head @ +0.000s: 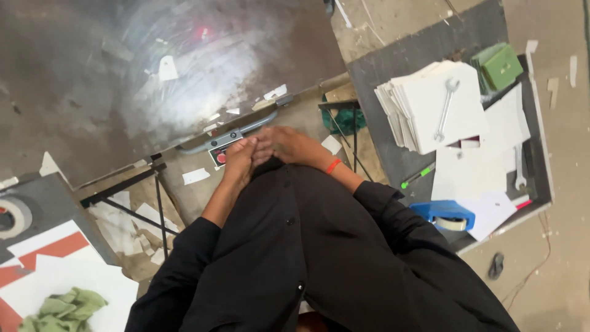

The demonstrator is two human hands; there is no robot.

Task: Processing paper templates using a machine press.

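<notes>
A black shirt (319, 258) fills the lower middle. An orange wristband (333, 166) sits at centre. Right of centre lie a stack of white cards (430, 104), a blue tape dispenser (444, 215) and a green box (499, 66). A green cloth (64, 307) lies lower left.

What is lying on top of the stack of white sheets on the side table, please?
A silver spanner lies on top of the stack of white sheets. Only the top sheet's face shows, and the sheets beneath are covered apart from their fanned edges.

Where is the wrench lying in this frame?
In the head view, upper right: the silver wrench lies on top of a stack of white sheets on the dark side table, beside a green box, well away from both hands.
</notes>
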